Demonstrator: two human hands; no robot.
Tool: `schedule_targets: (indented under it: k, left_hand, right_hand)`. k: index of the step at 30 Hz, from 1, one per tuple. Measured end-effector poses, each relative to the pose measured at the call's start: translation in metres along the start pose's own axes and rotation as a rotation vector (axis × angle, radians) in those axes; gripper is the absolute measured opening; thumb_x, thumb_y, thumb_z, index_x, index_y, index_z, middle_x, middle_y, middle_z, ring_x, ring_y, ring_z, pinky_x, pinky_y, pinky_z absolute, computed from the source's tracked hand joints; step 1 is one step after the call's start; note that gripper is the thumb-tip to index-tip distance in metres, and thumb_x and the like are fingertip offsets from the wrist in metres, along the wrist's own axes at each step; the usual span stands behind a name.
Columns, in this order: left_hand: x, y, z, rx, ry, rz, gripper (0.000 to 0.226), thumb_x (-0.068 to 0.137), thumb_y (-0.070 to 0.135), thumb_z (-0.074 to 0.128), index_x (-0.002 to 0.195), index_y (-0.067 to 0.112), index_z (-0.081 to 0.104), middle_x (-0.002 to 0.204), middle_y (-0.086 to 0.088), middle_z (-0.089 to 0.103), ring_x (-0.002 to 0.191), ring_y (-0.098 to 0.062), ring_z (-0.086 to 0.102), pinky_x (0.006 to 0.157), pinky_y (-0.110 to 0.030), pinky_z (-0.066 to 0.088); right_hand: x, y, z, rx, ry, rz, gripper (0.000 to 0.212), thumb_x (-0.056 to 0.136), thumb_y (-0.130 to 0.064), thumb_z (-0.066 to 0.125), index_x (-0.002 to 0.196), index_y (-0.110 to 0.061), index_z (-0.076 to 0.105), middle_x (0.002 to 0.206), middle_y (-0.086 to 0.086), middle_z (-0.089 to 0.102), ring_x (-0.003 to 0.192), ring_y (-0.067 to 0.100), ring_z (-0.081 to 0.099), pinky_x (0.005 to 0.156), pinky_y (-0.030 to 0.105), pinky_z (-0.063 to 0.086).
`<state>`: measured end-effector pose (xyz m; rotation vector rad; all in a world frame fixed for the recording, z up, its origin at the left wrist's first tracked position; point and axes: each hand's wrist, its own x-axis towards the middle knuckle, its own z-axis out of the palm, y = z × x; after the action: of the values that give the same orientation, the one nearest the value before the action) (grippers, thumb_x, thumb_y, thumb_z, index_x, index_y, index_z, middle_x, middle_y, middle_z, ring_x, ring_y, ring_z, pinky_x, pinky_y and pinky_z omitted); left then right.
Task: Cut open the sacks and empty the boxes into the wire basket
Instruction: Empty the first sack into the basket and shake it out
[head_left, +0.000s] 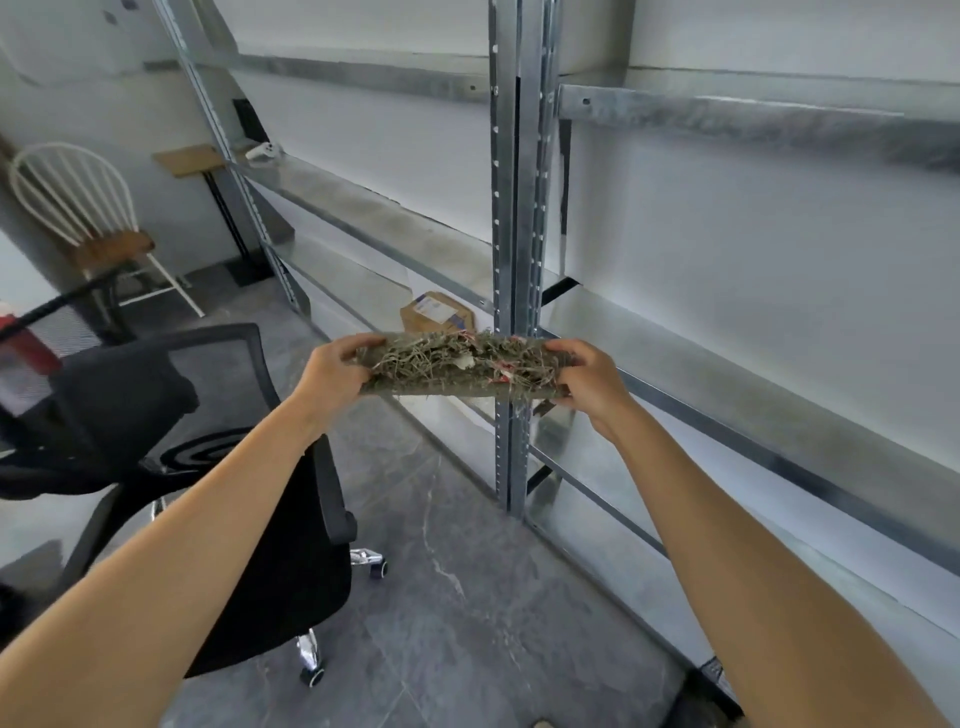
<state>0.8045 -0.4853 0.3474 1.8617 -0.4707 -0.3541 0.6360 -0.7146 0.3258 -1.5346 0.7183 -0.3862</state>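
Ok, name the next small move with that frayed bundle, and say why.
Probably lay the frayed sack flat on the metal shelf just beyond it. Left hand and right hand both grip its ends, so neither is free, and no cutter or wire basket is in view.

Straw mat (457, 364) between 2 hands (332, 371) (587, 379), office chair (280, 571) left, box (436, 312) on shelf (358, 291) behind

Black office chair (280, 571) beside metal shelving (511, 208); white chair (111, 247) behind, near wall.
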Motion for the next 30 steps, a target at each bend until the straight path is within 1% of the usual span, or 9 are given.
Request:
schedule_targets:
  k: [2,7,14,17,19,22,25,27,30]
  left_hand:
    - [0.023,-0.002,0.015,0.028,0.033,-0.008,0.045,0.086,-0.018,0.048,0.118,0.009,0.064,0.12,-0.006,0.056,0.094,-0.014,0.06,0.063,-0.013,0.055]
    - [0.065,-0.035,0.039,0.168,0.085,-0.076,0.045,0.087,-0.016,0.046,0.121,0.009,0.062,0.114,-0.002,0.054,0.097,-0.015,0.053,0.054,-0.002,0.044]
    - [0.101,-0.126,0.051,0.291,0.019,-0.196,0.048,0.083,-0.015,0.05,0.117,0.015,0.065,0.117,-0.005,0.06,0.097,-0.018,0.057,0.082,-0.032,0.049]
    - [0.113,-0.172,0.06,0.32,-0.025,-0.267,0.046,0.085,-0.013,0.05,0.119,0.015,0.063,0.115,-0.004,0.058,0.087,-0.019,0.057,0.07,-0.032,0.049]
    - [0.122,-0.205,0.068,0.347,-0.077,-0.31,0.046,0.086,-0.013,0.049,0.12,0.015,0.06,0.114,-0.001,0.056,0.078,-0.017,0.055,0.059,-0.026,0.044]
    - [0.137,-0.257,0.082,0.405,-0.129,-0.353,0.045,0.086,-0.01,0.048,0.122,0.014,0.058,0.117,-0.002,0.058,0.085,-0.017,0.055,0.055,-0.019,0.039]
    - [0.145,-0.314,0.101,0.426,-0.159,-0.422,0.045,0.086,-0.008,0.048,0.122,0.017,0.057,0.118,-0.001,0.057,0.071,-0.016,0.052,0.052,-0.022,0.038]
    - [0.148,-0.36,0.116,0.412,-0.176,-0.458,0.044,0.085,-0.006,0.05,0.12,0.02,0.058,0.121,-0.001,0.059,0.066,-0.016,0.051,0.053,-0.027,0.039]
    - [0.15,-0.429,0.142,0.45,-0.175,-0.491,0.039,0.088,-0.001,0.052,0.12,0.02,0.059,0.125,-0.002,0.058,0.087,-0.018,0.055,0.06,-0.027,0.042]
  right_hand:
    - [0.026,0.004,-0.003,-0.005,0.013,0.005,0.043,0.087,0.011,0.049,0.116,-0.018,0.062,0.119,0.007,0.057,0.094,0.022,0.066,0.08,0.039,0.059]
    - [0.078,0.035,0.0,-0.098,-0.017,0.027,0.044,0.082,0.009,0.057,0.115,-0.019,0.065,0.119,0.005,0.059,0.092,0.017,0.063,0.059,0.018,0.048]
    - [0.123,0.114,0.029,-0.2,-0.036,0.143,0.044,0.081,0.012,0.059,0.118,-0.013,0.064,0.12,0.007,0.057,0.081,0.012,0.062,0.075,0.035,0.059]
    - [0.131,0.151,0.046,-0.253,-0.027,0.204,0.046,0.081,0.015,0.055,0.12,-0.01,0.061,0.113,0.006,0.056,0.07,0.008,0.055,0.065,0.026,0.052]
    - [0.139,0.18,0.056,-0.281,-0.022,0.261,0.049,0.08,0.016,0.053,0.12,-0.01,0.061,0.107,0.007,0.057,0.068,0.014,0.053,0.065,0.034,0.052]
    - [0.156,0.225,0.07,-0.299,-0.009,0.337,0.048,0.08,0.015,0.053,0.119,-0.011,0.062,0.116,0.01,0.061,0.081,0.019,0.058,0.08,0.041,0.053]
    - [0.174,0.278,0.082,-0.349,-0.033,0.4,0.048,0.081,0.015,0.05,0.119,-0.014,0.061,0.103,-0.001,0.059,0.1,0.033,0.062,0.077,0.04,0.052]
    - [0.189,0.324,0.086,-0.388,-0.052,0.444,0.049,0.081,0.014,0.047,0.114,-0.019,0.061,0.096,-0.003,0.058,0.088,0.034,0.063,0.068,0.042,0.053]
    - [0.211,0.395,0.092,-0.436,-0.068,0.482,0.044,0.084,0.012,0.047,0.115,-0.016,0.059,0.104,0.008,0.057,0.062,0.013,0.05,0.052,0.028,0.04]
